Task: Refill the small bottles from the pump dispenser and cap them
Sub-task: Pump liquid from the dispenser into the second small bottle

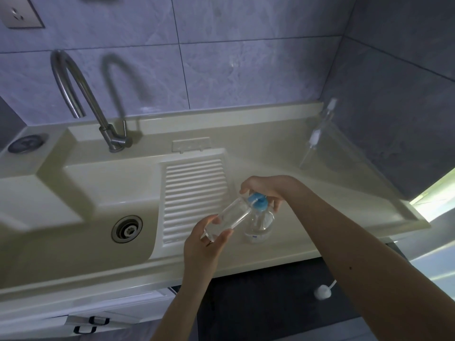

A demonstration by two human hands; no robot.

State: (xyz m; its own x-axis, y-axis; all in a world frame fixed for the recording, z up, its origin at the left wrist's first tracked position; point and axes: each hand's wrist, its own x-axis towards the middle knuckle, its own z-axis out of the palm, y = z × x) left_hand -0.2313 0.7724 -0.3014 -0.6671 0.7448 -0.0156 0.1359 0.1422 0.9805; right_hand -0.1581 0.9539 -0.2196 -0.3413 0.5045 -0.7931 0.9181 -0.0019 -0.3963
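Left hand (206, 238) grips a small clear bottle (227, 217) by its base, thumb on one side, fingers (226, 234) curled round the other. Bottle tilted, open mouth up against the blue pump head (256, 201) of the dispenser (259, 221). Right hand (267, 189) lies over the pump head, fingers curled down round it; palm covers part of the top. Dispenser is clear, stands upright on the cream counter (320, 205), just right of the ribbed drainboard (194, 193). Bottle looks near empty; liquid level hard to tell. A second clear bottle (312, 141) with a white spray top leans in the far right corner of the counter, against the wall, well apart from the hands. Sink basin (98, 217) with metal drain (126, 228) to the left; curved steel tap (81, 94) behind it. Grey tiled wall behind, socket (19, 13) top left. White round object on a cord (322, 291) on the dark floor below.
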